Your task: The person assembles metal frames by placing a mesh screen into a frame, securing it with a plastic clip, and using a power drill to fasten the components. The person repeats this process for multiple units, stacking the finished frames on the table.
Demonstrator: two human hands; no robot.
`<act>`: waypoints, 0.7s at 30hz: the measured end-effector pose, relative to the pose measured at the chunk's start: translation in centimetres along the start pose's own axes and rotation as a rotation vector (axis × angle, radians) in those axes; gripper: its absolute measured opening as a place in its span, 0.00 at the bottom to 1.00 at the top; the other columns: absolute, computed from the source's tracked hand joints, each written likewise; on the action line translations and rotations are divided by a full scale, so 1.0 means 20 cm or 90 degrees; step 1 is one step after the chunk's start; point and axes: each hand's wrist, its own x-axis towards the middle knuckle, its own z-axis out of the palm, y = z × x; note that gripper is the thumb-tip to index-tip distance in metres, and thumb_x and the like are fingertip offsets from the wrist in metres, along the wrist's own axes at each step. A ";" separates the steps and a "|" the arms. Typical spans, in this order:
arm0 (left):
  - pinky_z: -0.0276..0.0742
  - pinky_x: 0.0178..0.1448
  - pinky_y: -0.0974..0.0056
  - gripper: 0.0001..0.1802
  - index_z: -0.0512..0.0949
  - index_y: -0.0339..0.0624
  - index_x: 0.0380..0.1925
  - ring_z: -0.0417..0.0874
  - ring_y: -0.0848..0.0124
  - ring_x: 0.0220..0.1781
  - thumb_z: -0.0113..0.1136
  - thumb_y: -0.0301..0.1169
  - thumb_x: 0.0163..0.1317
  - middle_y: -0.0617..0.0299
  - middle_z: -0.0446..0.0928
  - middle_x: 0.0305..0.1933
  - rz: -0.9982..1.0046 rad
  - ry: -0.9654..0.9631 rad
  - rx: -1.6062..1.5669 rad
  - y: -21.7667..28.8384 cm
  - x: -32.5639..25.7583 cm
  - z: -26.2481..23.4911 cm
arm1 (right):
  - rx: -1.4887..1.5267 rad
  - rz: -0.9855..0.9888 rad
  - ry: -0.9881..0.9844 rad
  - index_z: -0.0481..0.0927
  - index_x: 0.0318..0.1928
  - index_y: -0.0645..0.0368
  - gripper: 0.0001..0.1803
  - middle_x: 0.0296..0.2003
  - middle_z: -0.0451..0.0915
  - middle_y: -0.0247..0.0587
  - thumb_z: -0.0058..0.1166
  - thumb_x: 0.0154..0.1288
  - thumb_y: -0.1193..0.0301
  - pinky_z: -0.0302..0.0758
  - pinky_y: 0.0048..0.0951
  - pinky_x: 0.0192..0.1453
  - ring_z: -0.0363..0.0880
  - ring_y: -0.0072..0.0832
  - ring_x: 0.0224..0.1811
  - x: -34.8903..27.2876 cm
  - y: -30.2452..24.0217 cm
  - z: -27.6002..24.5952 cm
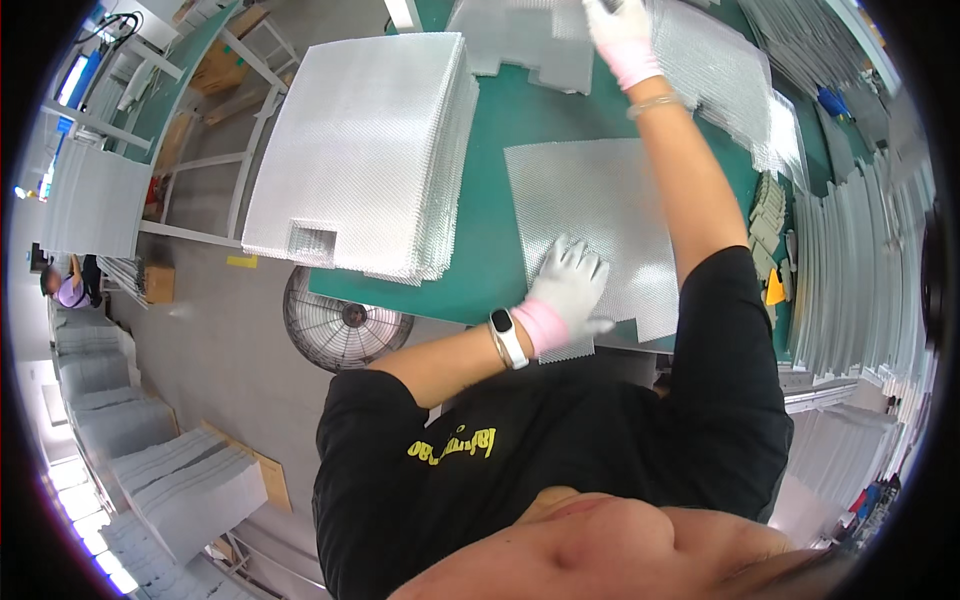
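A silver mesh-patterned sheet point(590, 190) with notched corners lies on the green table in front of me. My left hand point(572, 288), in a white glove with a pink cuff, rests flat on its near left part with the fingers spread. Stretched far forward, my right hand point(622, 35) wears the same kind of glove. It is over the far side of the table, between a silver cut sheet point(520, 40) and a pile of similar sheets point(715, 75). The picture's upper edge cuts off its fingers, so any hold is hidden.
A tall stack of silver sheets point(360, 150) stands on the green table point(490, 200) at left. Small beige pieces point(766, 225) and a yellow tool point(774, 287) lie at right, beside upright sheets point(850, 270). A floor fan point(350, 318) stands below the table's left edge.
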 end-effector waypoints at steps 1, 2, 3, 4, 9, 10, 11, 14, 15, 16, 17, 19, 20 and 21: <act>0.47 0.79 0.38 0.48 0.68 0.40 0.67 0.64 0.49 0.74 0.68 0.59 0.52 0.47 0.68 0.67 -0.041 -0.014 0.002 0.09 -0.04 0.01 | 0.057 0.028 0.005 0.75 0.64 0.64 0.24 0.58 0.79 0.49 0.55 0.67 0.80 0.76 0.31 0.61 0.79 0.30 0.56 0.03 -0.05 -0.10; 0.41 0.80 0.34 0.54 0.64 0.40 0.72 0.58 0.44 0.79 0.68 0.61 0.51 0.43 0.63 0.74 -0.091 -0.028 0.006 0.15 -0.08 0.01 | 0.123 0.054 0.006 0.74 0.65 0.65 0.25 0.57 0.80 0.47 0.55 0.67 0.80 0.76 0.30 0.61 0.79 0.29 0.55 0.06 -0.10 -0.17; 0.37 0.80 0.30 0.58 0.58 0.42 0.76 0.46 0.36 0.82 0.68 0.60 0.50 0.38 0.51 0.80 -0.076 -0.129 -0.007 0.16 -0.08 -0.01 | 0.180 0.072 0.017 0.74 0.65 0.65 0.25 0.56 0.81 0.45 0.55 0.67 0.80 0.76 0.29 0.61 0.80 0.28 0.55 0.05 -0.16 -0.25; 0.37 0.80 0.30 0.57 0.58 0.43 0.76 0.47 0.37 0.82 0.68 0.59 0.51 0.38 0.52 0.80 -0.039 -0.114 -0.007 0.14 -0.08 0.00 | 0.237 0.094 0.030 0.74 0.65 0.66 0.25 0.56 0.81 0.44 0.55 0.67 0.80 0.76 0.29 0.61 0.80 0.28 0.55 0.02 -0.23 -0.34; 0.42 0.82 0.36 0.52 0.60 0.46 0.75 0.52 0.40 0.81 0.69 0.52 0.51 0.43 0.54 0.79 0.078 -0.075 -0.033 -0.08 -0.17 -0.06 | 0.214 0.304 -0.016 0.73 0.66 0.64 0.27 0.58 0.79 0.45 0.59 0.66 0.76 0.77 0.29 0.60 0.80 0.28 0.54 -0.37 -0.57 -0.90; 0.44 0.82 0.37 0.52 0.60 0.45 0.75 0.53 0.40 0.81 0.70 0.51 0.52 0.43 0.55 0.79 0.093 -0.040 -0.051 -0.08 -0.19 -0.06 | 0.221 0.258 -0.022 0.73 0.66 0.62 0.28 0.61 0.76 0.49 0.62 0.67 0.72 0.78 0.29 0.60 0.82 0.31 0.53 -0.52 -0.55 -0.99; 0.49 0.81 0.40 0.52 0.60 0.43 0.75 0.57 0.42 0.79 0.69 0.52 0.53 0.44 0.58 0.78 0.058 0.022 -0.184 -0.09 -0.24 -0.06 | 0.246 0.308 0.002 0.72 0.66 0.66 0.28 0.62 0.76 0.48 0.61 0.67 0.73 0.77 0.28 0.60 0.80 0.28 0.54 -0.66 -0.65 -1.05; 0.65 0.77 0.54 0.47 0.58 0.33 0.74 0.72 0.50 0.71 0.62 0.53 0.65 0.44 0.70 0.70 -0.127 0.266 -0.852 -0.14 -0.40 -0.03 | 0.277 0.411 -0.018 0.73 0.65 0.68 0.26 0.62 0.78 0.45 0.61 0.69 0.75 0.77 0.28 0.61 0.79 0.26 0.57 -1.13 -0.81 -1.22; 0.68 0.75 0.55 0.42 0.57 0.29 0.73 0.75 0.55 0.70 0.57 0.50 0.72 0.42 0.73 0.68 -0.084 0.342 -1.370 -0.16 -0.45 -0.04 | 0.261 0.423 -0.021 0.73 0.65 0.68 0.26 0.61 0.79 0.44 0.60 0.68 0.75 0.76 0.27 0.61 0.79 0.26 0.56 -1.27 -0.85 -1.22; 0.74 0.70 0.54 0.43 0.56 0.29 0.74 0.79 0.55 0.65 0.60 0.48 0.71 0.41 0.75 0.65 -0.052 0.356 -1.343 -0.09 -0.48 -0.12 | 0.236 0.440 -0.023 0.73 0.65 0.67 0.26 0.60 0.80 0.44 0.60 0.68 0.76 0.76 0.26 0.61 0.79 0.26 0.56 -1.38 -0.90 -1.20; 0.77 0.66 0.55 0.46 0.56 0.29 0.74 0.82 0.55 0.61 0.64 0.47 0.68 0.41 0.75 0.65 -0.158 0.318 -1.131 -0.07 -0.48 -0.16 | 0.172 0.413 -0.057 0.74 0.64 0.67 0.25 0.58 0.81 0.45 0.60 0.67 0.77 0.76 0.27 0.61 0.79 0.28 0.57 -1.45 -0.92 -1.18; 0.79 0.63 0.56 0.48 0.55 0.29 0.74 0.84 0.54 0.58 0.69 0.43 0.63 0.40 0.76 0.64 -0.297 0.293 -0.726 -0.02 -0.47 -0.17 | 0.052 0.342 -0.078 0.76 0.62 0.66 0.25 0.54 0.83 0.47 0.59 0.65 0.78 0.76 0.29 0.61 0.81 0.31 0.57 -1.53 -0.94 -1.13; 0.79 0.63 0.56 0.49 0.54 0.29 0.74 0.84 0.53 0.59 0.69 0.40 0.61 0.39 0.76 0.62 -0.340 0.306 -0.538 0.01 -0.42 -0.15 | 0.053 0.448 -0.065 0.76 0.62 0.66 0.25 0.55 0.83 0.49 0.59 0.65 0.78 0.76 0.32 0.62 0.82 0.36 0.57 -1.55 -0.98 -1.11; 0.79 0.63 0.56 0.49 0.54 0.29 0.74 0.83 0.52 0.59 0.70 0.38 0.59 0.37 0.76 0.62 -0.344 0.308 -0.418 0.02 -0.40 -0.14 | -0.007 0.438 -0.105 0.76 0.62 0.66 0.25 0.55 0.83 0.50 0.60 0.64 0.77 0.76 0.33 0.62 0.83 0.38 0.57 -1.56 -0.99 -1.12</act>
